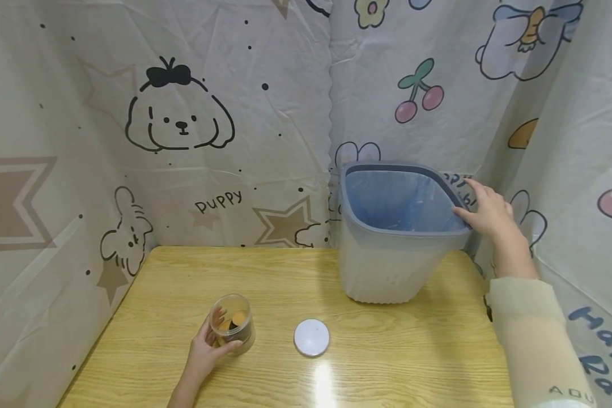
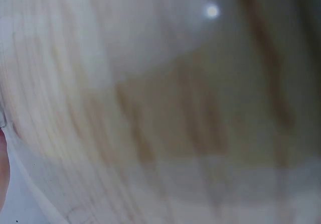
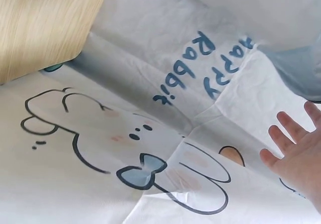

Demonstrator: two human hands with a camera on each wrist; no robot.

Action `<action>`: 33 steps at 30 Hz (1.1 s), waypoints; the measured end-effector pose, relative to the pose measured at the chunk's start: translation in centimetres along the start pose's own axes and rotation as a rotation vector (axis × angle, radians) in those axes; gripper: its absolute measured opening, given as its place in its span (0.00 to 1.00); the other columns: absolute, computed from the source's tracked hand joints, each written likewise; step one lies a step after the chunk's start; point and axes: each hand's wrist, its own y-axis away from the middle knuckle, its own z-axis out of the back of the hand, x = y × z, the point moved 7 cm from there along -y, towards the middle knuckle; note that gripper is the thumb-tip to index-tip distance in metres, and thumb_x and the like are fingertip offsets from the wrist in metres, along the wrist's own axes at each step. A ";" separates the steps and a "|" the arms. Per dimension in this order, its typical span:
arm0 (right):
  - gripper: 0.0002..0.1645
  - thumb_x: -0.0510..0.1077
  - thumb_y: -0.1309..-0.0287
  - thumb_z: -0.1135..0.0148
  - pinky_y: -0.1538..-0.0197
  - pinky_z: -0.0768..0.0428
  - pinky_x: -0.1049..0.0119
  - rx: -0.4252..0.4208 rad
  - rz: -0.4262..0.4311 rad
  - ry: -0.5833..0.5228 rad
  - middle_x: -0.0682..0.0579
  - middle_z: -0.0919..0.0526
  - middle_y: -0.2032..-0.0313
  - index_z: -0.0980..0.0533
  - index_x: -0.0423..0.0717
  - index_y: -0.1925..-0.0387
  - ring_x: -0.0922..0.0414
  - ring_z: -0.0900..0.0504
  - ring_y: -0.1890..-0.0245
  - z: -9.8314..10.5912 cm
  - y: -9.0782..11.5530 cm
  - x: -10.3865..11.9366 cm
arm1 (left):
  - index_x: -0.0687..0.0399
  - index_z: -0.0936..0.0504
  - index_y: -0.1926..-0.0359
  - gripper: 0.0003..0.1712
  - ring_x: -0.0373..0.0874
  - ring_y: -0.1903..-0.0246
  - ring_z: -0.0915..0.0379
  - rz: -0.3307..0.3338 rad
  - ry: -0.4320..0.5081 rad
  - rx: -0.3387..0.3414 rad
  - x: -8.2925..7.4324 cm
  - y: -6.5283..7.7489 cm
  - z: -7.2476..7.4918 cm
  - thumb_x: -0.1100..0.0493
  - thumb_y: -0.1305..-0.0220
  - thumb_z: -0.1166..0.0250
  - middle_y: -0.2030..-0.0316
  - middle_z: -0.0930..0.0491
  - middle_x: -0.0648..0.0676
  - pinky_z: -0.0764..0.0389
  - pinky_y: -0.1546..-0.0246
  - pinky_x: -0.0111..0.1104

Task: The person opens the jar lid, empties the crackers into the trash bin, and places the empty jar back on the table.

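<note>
My left hand (image 1: 207,344) holds a clear round jar (image 1: 238,338) on the table, thumb on the near side and fingers on the far side. Orange and black pieces (image 1: 238,318) lie inside it; their kind is unclear. A white round lid (image 1: 311,338) lies flat to the jar's right. At the back right stands a pale waste bin (image 1: 387,266) with a grey-blue rim. My right hand (image 1: 489,211) is at the rim's right side, its thumb touching or very near it. In the right wrist view, this hand (image 3: 298,156) has straight, spread fingers.
The wood-grain table (image 1: 148,317) ends at cloth curtains (image 1: 265,158) printed with cartoons, behind and on both sides. The left wrist view shows only a close, blurred wood-grain surface (image 2: 160,113) and a sliver of finger at its left edge.
</note>
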 end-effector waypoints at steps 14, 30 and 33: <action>0.49 0.51 0.41 0.49 0.42 0.57 0.30 0.231 -0.047 0.094 0.26 0.58 0.36 0.67 0.46 0.30 0.26 0.56 0.41 -1.1 -1.1 -0.5 | 0.54 0.46 0.32 0.52 0.58 0.37 0.47 -0.019 -0.003 0.006 -0.1 0.0 -0.2 0.64 0.55 0.27 0.36 0.39 0.61 0.44 0.40 0.51; 0.47 0.49 0.40 0.54 0.40 0.70 0.33 0.327 -0.058 0.079 0.28 0.63 0.34 0.70 0.43 0.31 0.30 0.63 0.37 -1.8 -0.7 -0.5 | 0.50 0.48 0.31 0.52 0.56 0.37 0.47 0.018 0.026 0.009 0.0 0.1 -0.5 0.63 0.53 0.28 0.35 0.41 0.60 0.47 0.38 0.54; 0.47 0.49 0.39 0.54 0.39 0.71 0.33 0.330 -0.059 0.085 0.29 0.62 0.34 0.70 0.43 0.31 0.30 0.64 0.36 -1.8 -0.7 -0.4 | 0.50 0.48 0.31 0.52 0.56 0.37 0.47 0.019 0.035 0.004 0.0 0.0 -0.5 0.63 0.53 0.28 0.35 0.41 0.60 0.48 0.38 0.55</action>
